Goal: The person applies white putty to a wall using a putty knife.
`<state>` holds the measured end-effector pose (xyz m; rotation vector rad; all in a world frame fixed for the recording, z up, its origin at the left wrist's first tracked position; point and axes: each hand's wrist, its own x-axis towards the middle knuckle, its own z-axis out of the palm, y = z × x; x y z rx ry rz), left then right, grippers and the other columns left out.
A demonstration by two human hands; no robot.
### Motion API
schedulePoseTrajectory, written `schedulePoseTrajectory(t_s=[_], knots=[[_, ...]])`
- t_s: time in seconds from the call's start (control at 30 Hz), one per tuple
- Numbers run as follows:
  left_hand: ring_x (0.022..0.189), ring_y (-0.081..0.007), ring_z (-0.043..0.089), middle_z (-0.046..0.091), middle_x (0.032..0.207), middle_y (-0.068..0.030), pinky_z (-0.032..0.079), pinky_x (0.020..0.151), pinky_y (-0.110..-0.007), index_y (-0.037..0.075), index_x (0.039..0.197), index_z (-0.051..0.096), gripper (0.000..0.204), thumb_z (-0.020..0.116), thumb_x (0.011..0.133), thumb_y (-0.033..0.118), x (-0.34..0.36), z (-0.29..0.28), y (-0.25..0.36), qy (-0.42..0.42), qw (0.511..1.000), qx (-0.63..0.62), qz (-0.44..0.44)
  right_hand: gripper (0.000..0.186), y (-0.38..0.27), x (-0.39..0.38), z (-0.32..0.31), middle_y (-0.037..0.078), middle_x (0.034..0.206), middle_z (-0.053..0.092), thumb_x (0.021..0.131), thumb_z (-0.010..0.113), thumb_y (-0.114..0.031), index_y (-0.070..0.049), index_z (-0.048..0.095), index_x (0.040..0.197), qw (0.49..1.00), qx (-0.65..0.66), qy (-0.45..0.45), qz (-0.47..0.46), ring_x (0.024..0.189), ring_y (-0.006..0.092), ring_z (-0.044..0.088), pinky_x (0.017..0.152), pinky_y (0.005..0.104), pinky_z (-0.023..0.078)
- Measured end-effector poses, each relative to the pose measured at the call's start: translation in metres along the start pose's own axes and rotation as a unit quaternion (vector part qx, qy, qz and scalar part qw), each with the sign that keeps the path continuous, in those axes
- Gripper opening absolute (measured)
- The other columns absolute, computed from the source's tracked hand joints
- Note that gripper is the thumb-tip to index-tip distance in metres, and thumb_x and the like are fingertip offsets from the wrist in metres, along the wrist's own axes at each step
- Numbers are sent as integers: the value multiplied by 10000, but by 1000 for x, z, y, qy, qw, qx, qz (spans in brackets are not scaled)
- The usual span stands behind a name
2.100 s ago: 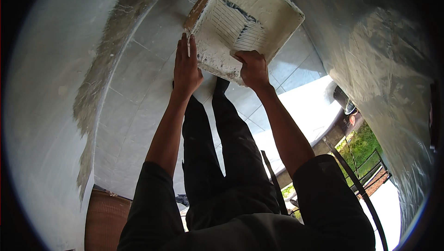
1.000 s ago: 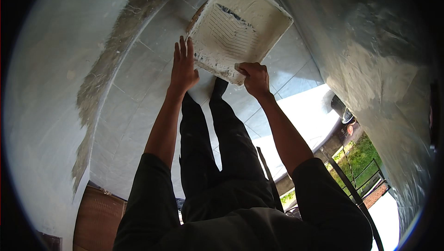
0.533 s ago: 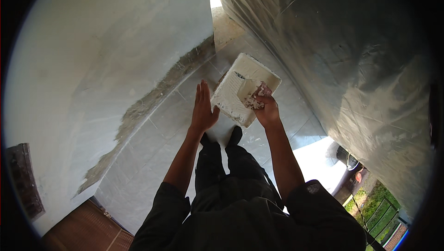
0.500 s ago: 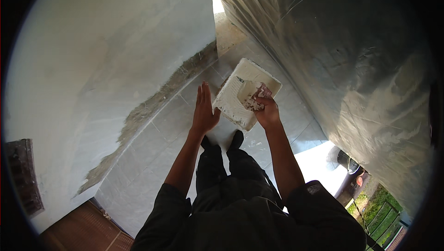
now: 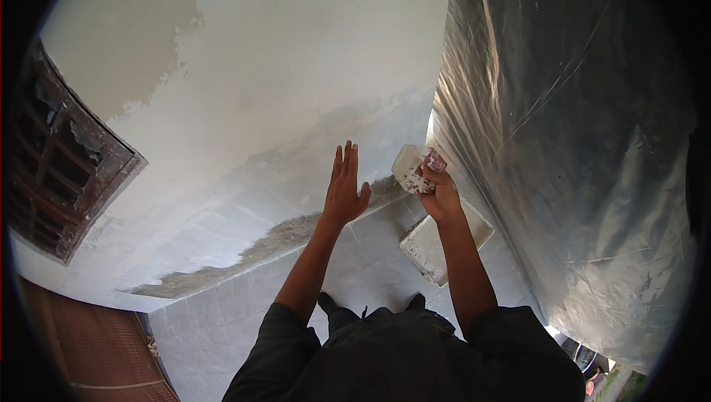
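My right hand [image 5: 441, 198] grips a wide flat paintbrush [image 5: 412, 166], its reddish grip spattered white and its broad pale end toward the wall. Nothing is in my left hand [image 5: 345, 193]; it is held up with the fingers straight and the thumb spread. In the picture it overlaps the lower part of the pale wall [image 5: 289, 69], but I cannot tell whether it touches. Below the brush, a white-coated paint tray [image 5: 432, 251] rests on the floor, partly hidden by my right forearm.
Clear plastic sheeting [image 5: 570, 143] hangs along the right side. A brown framed window [image 5: 70, 172] is set in the wall at left. Grey sheeting or tiling [image 5: 244, 313] covers the floor, beside a bare rough strip [image 5: 274, 246] at the wall's base. A brown panel [image 5: 96, 343] stands lower left.
The brush has risen away from over the tray, in my right hand. My left hand is up too, still spread. The view has tilted toward the wall, bringing more of the window in.
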<state>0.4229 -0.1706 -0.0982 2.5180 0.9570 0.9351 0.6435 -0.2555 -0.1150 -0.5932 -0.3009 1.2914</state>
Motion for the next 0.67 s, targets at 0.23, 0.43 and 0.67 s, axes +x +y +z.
schedulePoseTrajectory(t_s=[0.23, 0.43, 0.67], knots=[[1545, -472, 105, 202, 1653, -260, 243, 1232, -532, -35, 1576, 214, 840, 579, 824, 54, 7, -130, -70, 65, 994, 69, 46, 334, 49, 29, 150, 83, 1139, 708, 925, 690, -33, -1, 627, 1251, 987, -88, -101, -93, 1047, 203, 683, 939, 360, 538], [1537, -478, 139, 268, 1632, -253, 228, 1230, -574, -54, 1493, 374, 710, 549, 811, 39, -1, -244, -142, 113, 977, 144, 106, 286, 108, 58, 275, 72, 1152, 712, 969, 657, -38, 32, 669, 1246, 940, -243, -103, -218, 1060, 174, 674, 953, 342, 524], [1504, -476, 260, 381, 1589, -226, 294, 1200, -592, -48, 1408, 491, 591, 519, 822, 30, -5, -345, -211, 129, 934, 265, 201, 320, 127, 91, 406, 151, 1300, 683, 1020, 600, -65, -94, 666, 1332, 719, -391, -163, -551, 1123, 254, 672, 1030, 346, 505]])
